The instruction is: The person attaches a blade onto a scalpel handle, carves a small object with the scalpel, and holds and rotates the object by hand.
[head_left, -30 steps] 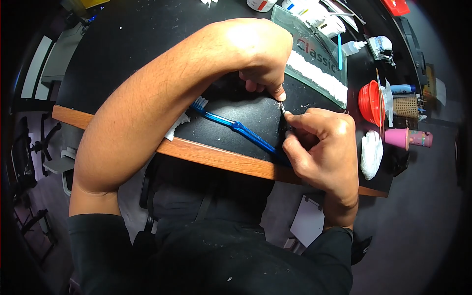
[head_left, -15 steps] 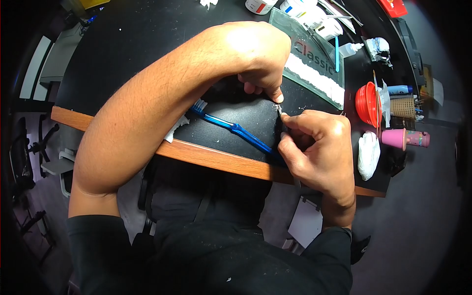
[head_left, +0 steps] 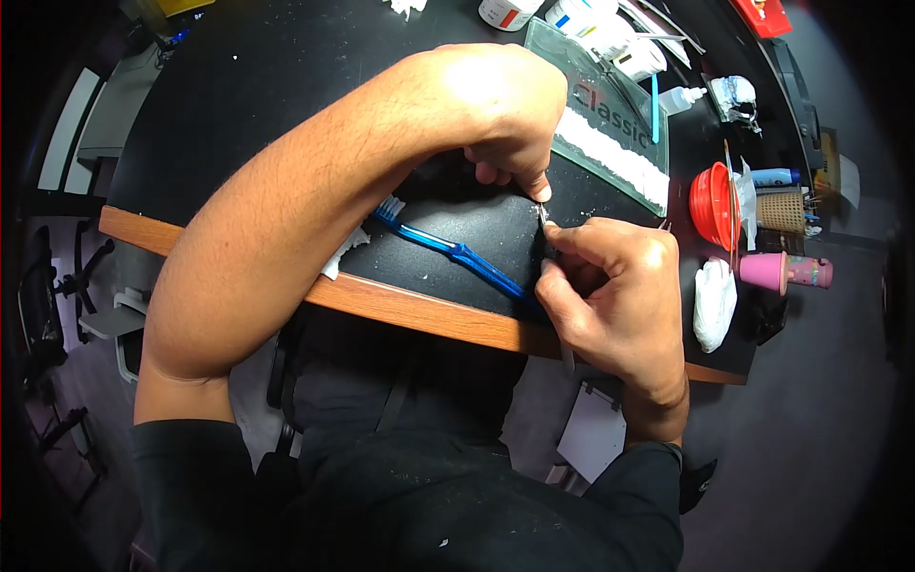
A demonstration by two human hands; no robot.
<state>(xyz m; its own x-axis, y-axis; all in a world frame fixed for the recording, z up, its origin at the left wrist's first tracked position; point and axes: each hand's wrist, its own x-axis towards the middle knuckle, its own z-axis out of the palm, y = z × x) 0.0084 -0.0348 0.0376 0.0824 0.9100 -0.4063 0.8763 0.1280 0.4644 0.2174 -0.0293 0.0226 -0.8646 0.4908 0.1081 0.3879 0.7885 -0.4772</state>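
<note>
Little has moved: at the handle end of the toothbrush (head_left: pixel 459 251), the right hand (head_left: pixel 618 286) pinches a slim tool (head_left: pixel 543 216). Beyond the toothbrush, the left hand (head_left: pixel 519 114) curls, thumb at the tool's tip; whether it grips anything, I cannot tell.

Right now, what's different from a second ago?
Only a little. The right hand looks slightly further left, though the whole view shifted too. A pale strip, maybe the other end of the thin tool, now peeks out below it. Nothing was grabbed or let go: its grip stays on the tool, the left hand by the tip. The blue toothbrush and red bowl stayed put.
</note>
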